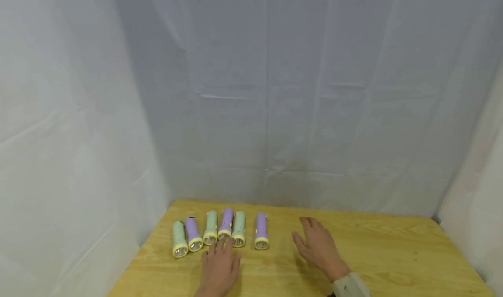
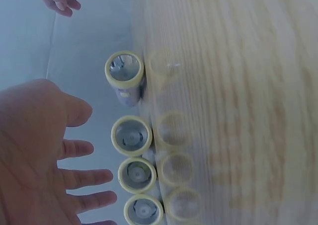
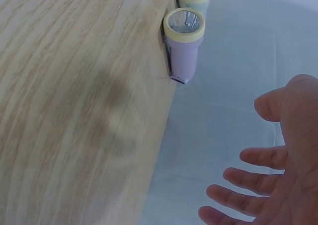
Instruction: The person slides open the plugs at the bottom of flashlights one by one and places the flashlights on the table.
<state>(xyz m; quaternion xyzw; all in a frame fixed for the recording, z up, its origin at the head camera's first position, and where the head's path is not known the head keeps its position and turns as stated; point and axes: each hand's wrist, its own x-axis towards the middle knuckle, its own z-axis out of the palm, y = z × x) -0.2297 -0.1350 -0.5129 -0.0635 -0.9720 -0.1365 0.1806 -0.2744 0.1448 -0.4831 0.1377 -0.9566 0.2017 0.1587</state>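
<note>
Several flashlights with yellow rims lie in a loose row on the table, lens ends towards me. From the left, a green flashlight [image 1: 179, 238] comes first, then a purple flashlight [image 1: 193, 231]. A second green one [image 1: 211, 224], another purple one [image 1: 226, 220] and a third green one [image 1: 239, 225] lie close together. Apart from them, on the right, is a single purple flashlight [image 1: 261, 229]. My left hand [image 1: 219, 266], fingers spread, hovers near the lens ends of the middle group. To the right of the single purple flashlight, my right hand [image 1: 317, 246] holds nothing, its fingers loosely extended.
The wooden table [image 1: 385, 253] stretches off to the right and towards me. Behind it hangs a grey-white sheet [image 1: 298, 113], and pale sheets close off the left and right sides.
</note>
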